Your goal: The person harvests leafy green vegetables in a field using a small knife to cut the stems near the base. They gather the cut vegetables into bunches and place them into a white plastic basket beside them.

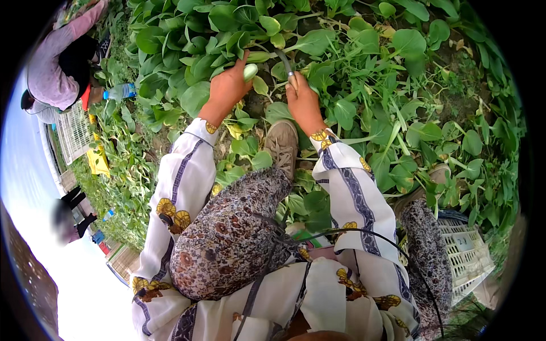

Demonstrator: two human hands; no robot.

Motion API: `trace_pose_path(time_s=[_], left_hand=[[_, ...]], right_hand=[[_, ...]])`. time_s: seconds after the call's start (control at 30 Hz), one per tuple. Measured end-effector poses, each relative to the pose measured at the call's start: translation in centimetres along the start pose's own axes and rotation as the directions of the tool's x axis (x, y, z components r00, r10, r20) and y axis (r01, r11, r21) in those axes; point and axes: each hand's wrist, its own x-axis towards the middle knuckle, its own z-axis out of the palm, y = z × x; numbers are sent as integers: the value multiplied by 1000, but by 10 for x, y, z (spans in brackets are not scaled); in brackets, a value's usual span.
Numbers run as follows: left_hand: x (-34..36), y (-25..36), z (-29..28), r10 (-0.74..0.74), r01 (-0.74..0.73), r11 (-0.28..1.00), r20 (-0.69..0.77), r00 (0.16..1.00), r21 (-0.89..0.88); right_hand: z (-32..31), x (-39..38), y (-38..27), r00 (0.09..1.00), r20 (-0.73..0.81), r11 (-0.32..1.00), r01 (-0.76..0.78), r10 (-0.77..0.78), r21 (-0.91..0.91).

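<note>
My left hand is closed around a bok choy, its pale cut-looking base sticking out beside my thumb and its leaves pointing away from me. Close by on the right, my right hand grips a sickle with a thin curved metal blade. The blade's tip reaches toward the leaves ahead, and its handle is mostly hidden in my fist. Dense bok choy plants grow just beyond and left of my left hand. A broad leaf lies beyond the sickle.
My shoe stands between both forearms among low leaves. A white plastic crate sits at the lower right, beside my other leg. At the upper left another person bends near a water bottle, a pale crate and a yellow bag.
</note>
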Motion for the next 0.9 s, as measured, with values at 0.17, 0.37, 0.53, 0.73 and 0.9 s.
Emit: trace_pose_path(time_s=[0.17, 0.37, 0.53, 0.73, 0.9], left_hand=[[-12, -9, 14, -2, -10, 993, -101, 995, -119], [-9, -11, 12, -40, 30, 988, -65, 997, -154], [-11, -9, 14, 16, -34, 991, -131, 991, -133], [-37, 24, -4, -74, 68, 944, -8, 997, -323], [-77, 63, -22, 29, 122, 637, 182, 983, -761]], right_hand=[[3, 0, 3, 999, 38, 999, -21, 22, -34], [9, 4, 10, 988, 93, 984, -112, 126, -142], [19, 18, 43, 981, 51, 973, 193, -188, -125], [0, -2, 29, 981, -31, 868, 182, -189, 463], [-48, -32, -4, 889, 358, 521, -457, 285, 721]])
